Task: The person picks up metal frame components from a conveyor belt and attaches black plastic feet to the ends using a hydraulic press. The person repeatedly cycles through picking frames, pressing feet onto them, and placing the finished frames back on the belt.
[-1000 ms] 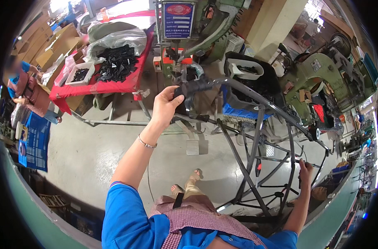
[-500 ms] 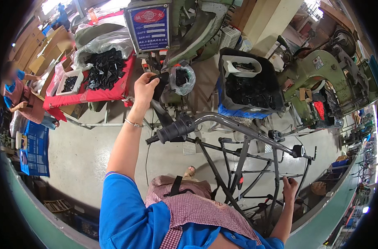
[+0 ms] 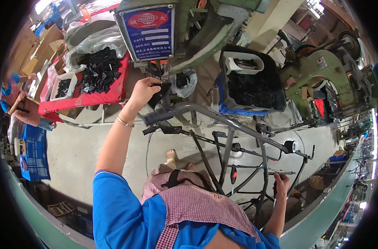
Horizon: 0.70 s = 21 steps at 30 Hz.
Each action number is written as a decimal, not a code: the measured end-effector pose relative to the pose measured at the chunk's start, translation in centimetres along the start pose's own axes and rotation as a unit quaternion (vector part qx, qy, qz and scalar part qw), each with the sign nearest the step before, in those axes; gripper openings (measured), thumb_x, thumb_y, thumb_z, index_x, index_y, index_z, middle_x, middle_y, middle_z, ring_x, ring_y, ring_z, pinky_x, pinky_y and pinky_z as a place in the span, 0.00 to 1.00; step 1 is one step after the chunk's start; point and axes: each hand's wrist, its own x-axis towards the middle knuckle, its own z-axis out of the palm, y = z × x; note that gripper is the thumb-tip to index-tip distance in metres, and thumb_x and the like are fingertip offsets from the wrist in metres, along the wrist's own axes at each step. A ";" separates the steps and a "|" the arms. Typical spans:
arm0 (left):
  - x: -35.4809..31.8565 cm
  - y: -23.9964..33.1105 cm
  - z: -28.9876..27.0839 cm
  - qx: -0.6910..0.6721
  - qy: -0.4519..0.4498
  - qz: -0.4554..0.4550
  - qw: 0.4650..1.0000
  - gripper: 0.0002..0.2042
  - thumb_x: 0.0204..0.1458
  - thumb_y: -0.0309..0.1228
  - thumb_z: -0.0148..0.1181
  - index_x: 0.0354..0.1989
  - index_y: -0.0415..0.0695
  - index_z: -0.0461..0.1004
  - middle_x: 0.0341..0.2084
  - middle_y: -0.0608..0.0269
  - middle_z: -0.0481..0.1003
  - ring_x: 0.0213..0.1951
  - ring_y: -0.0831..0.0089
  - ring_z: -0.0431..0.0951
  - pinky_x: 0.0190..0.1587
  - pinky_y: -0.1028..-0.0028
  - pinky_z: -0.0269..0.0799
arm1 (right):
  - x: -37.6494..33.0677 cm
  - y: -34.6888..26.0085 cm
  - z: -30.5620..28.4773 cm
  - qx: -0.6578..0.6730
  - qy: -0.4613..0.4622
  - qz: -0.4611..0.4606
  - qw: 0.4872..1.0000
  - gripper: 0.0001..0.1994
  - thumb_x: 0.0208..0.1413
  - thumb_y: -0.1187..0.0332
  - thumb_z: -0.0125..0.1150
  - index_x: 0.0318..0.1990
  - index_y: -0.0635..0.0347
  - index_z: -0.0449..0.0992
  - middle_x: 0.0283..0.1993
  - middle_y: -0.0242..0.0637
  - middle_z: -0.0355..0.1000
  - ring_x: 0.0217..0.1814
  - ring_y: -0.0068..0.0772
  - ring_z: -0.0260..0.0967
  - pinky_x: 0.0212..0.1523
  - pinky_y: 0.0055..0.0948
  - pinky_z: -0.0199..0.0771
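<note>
My left hand (image 3: 143,94), reaching forward, pinches a flat black piece (image 3: 160,93) at the working end of a green press (image 3: 205,49). Below it runs a black tubular metal frame (image 3: 226,152) with a curved handlebar; the bar's dark grip (image 3: 157,117) lies just under my left wrist. Low on the right, my right hand (image 3: 282,183) is closed around a dark part of that frame, its fingers partly hidden. A clear plastic bag (image 3: 190,84) with small dark parts hangs beside the held piece.
On the left, a red-covered table (image 3: 84,101) bears a heap of black pieces (image 3: 100,71) and a white tray (image 3: 56,96). A black bin (image 3: 276,97) stands ahead, and another green machine (image 3: 321,74) at right. A blue crate (image 3: 34,151) and a co-worker (image 3: 25,103) are far left.
My left hand has shifted slightly with the black piece, closer to the press. The frame has swung a little to the left, and my right hand has moved left with it.
</note>
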 end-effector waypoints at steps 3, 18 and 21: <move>0.6 -0.6 -1.6 -0.027 -0.100 -0.045 0.994 0.10 0.54 0.24 0.60 0.44 0.34 0.75 0.30 0.68 0.76 0.33 0.81 0.73 0.41 0.78 0.70 | -1.1 -3.4 1.6 0.011 -0.005 0.001 1.000 0.16 0.51 0.64 0.67 0.19 0.61 0.67 0.16 0.24 0.59 0.17 0.16 0.53 0.17 0.26 0.52; 1.5 5.3 -10.5 0.187 -0.208 0.039 0.959 0.12 0.49 0.25 0.61 0.40 0.32 0.74 0.27 0.51 0.76 0.28 0.73 0.71 0.37 0.70 0.71 | -2.8 -17.2 9.0 -0.019 0.026 -0.015 0.999 0.16 0.50 0.65 0.67 0.19 0.63 0.68 0.18 0.20 0.58 0.22 0.13 0.50 0.20 0.24 0.47; 2.1 4.8 -10.7 0.154 -0.209 0.038 0.965 0.12 0.49 0.25 0.61 0.41 0.31 0.74 0.26 0.51 0.76 0.28 0.73 0.70 0.37 0.70 0.71 | -2.3 -17.4 9.4 -0.013 0.027 -0.015 0.999 0.15 0.50 0.65 0.67 0.20 0.63 0.71 0.18 0.19 0.59 0.21 0.12 0.50 0.20 0.22 0.47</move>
